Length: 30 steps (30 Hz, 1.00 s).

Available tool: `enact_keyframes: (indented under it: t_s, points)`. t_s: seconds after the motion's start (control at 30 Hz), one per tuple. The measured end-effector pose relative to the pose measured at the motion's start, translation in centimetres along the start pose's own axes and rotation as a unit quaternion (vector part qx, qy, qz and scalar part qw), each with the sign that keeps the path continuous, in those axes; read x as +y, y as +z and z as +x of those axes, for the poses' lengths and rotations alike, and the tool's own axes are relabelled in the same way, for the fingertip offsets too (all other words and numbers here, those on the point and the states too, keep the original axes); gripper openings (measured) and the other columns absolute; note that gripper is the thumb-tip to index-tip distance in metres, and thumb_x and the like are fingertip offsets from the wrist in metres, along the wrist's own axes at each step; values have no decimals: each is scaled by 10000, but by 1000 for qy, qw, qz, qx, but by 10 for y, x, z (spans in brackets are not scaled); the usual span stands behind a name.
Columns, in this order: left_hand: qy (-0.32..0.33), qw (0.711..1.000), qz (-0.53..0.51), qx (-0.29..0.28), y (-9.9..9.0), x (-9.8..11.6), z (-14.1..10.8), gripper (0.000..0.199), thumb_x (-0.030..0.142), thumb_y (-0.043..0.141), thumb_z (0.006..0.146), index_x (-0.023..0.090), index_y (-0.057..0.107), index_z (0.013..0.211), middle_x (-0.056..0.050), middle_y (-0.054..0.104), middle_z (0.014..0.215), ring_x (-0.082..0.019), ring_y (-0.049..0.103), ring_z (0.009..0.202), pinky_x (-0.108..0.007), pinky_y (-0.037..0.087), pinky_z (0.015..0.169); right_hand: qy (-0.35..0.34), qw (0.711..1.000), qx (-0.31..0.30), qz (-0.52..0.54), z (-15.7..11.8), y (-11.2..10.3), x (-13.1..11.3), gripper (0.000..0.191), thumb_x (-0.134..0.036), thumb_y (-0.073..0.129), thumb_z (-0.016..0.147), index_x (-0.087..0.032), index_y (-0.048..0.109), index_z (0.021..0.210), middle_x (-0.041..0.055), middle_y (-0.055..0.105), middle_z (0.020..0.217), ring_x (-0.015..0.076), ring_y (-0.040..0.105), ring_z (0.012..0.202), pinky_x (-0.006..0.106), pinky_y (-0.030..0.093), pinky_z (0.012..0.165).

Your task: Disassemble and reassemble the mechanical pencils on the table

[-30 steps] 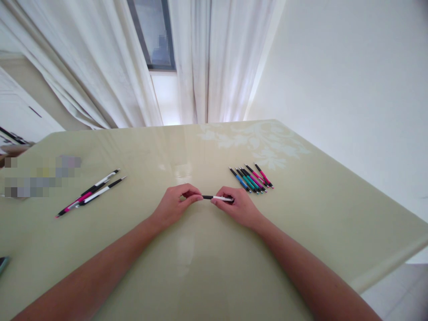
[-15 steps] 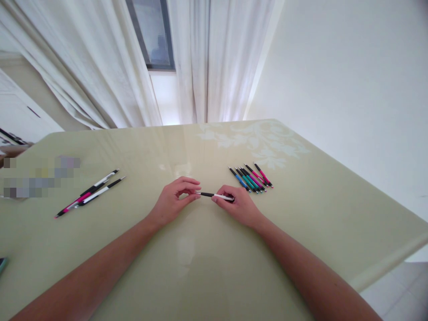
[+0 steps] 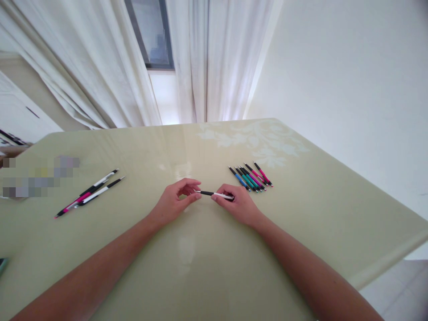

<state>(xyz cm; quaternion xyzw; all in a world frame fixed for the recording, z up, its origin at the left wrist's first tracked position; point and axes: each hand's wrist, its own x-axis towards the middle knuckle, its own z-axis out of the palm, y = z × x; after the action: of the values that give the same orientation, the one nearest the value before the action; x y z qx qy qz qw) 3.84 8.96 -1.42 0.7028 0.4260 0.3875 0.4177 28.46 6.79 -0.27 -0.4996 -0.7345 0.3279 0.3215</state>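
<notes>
Black-and-white pen (image 3: 207, 193), probably silver-tipped

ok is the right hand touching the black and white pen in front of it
Touching: the head view shows the right hand gripping the black and white pen, its thumb against the white barrel.

L forearm (image 3: 110, 263) & R forearm (image 3: 301, 261) angle in to meet mid-view, L hand (image 3: 172, 200) w/ curved fingers (image 3: 187, 181) apart fr. thumb (image 3: 191, 199), R hand (image 3: 242, 204) opp., fingers (image 3: 228, 187) pinched twd. its thumb.
</notes>
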Motion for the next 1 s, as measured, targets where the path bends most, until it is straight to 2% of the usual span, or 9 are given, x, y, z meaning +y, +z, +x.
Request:
enact_keyframes:
  t_s: [0.1, 0.17, 0.27, 0.37, 0.53, 0.6, 0.7, 0.87, 1.0]
  points:
    - [-28, 998, 50, -13, 0, 2, 0, 372, 509, 548, 1003, 195, 743, 966, -26, 738, 838, -185, 679, 790, -283, 538, 729, 2, 1000, 0, 2, 0, 0, 1, 303, -431, 648, 947, -167, 712, 813, -22, 603, 659, 116, 472, 606, 242, 322, 561]
    - [-27, 997, 72, -22, 0, 3, 0, 377, 505, 554, 999, 192, 733, 892, -16, 716, 778, -177, 654, 734, -272, 512, 677, 2, 1000, -3, 1, 0, -1, 0, 293, -424, 652, 943, -170, 713, 812, -25, 598, 653, 115, 468, 602, 242, 317, 558]
    - [-5, 999, 50, -9, 0, 2, 0, 282, 479, 691, 919, 202, 714, 970, -22, 730, 870, -179, 662, 775, -272, 517, 697, 2, 1000, -2, -2, 0, -1, 0, 282, -416, 659, 939, -171, 714, 811, -27, 593, 644, 114, 465, 598, 242, 314, 557]
    - [-2, 1000, 23, 2, 1, 2, -1, 350, 480, 735, 885, 208, 687, 1100, -44, 739, 1004, -184, 671, 821, -281, 531, 721, 0, 1000, 1, -2, 0, -1, -1, 290, -421, 656, 942, -168, 714, 813, -23, 605, 651, 114, 472, 602, 242, 320, 564]
    - [-12, 996, 88, -24, 0, 3, -1, 343, 471, 556, 1005, 197, 725, 887, -7, 685, 764, -161, 609, 712, -264, 464, 654, -2, 1000, -2, -2, 0, 0, 0, 278, -410, 661, 937, -165, 716, 816, -21, 609, 656, 112, 469, 597, 240, 315, 556]
    - [-6, 998, 69, -13, 0, 3, -1, 277, 465, 632, 963, 201, 714, 941, 1, 689, 793, -156, 606, 719, -257, 462, 657, 1, 1000, -4, 1, 0, 0, 1, 268, -405, 669, 931, -167, 718, 820, -24, 606, 654, 112, 470, 600, 238, 316, 555]
    - [-11, 999, 42, 3, 0, 3, -1, 301, 477, 691, 921, 208, 698, 1056, 6, 697, 836, -153, 610, 725, -248, 464, 652, 4, 1000, -2, 5, 0, 0, 1, 271, -410, 671, 929, -167, 716, 816, -28, 594, 645, 111, 461, 594, 236, 318, 552]
    - [-4, 994, 106, -26, -1, 5, 0, 320, 440, 575, 992, 201, 742, 859, 12, 675, 726, -144, 572, 666, -246, 414, 609, 2, 1000, -5, 10, 0, 0, 0, 286, -420, 670, 929, -166, 714, 805, -25, 594, 646, 113, 459, 594, 240, 318, 553]
    - [-4, 996, 91, -17, -1, 7, 1, 245, 415, 642, 947, 209, 765, 899, 10, 720, 762, -148, 593, 674, -244, 429, 602, 2, 1000, -18, 12, -1, -2, -1, 287, -426, 664, 939, -171, 725, 823, -28, 595, 650, 117, 465, 603, 244, 319, 561]
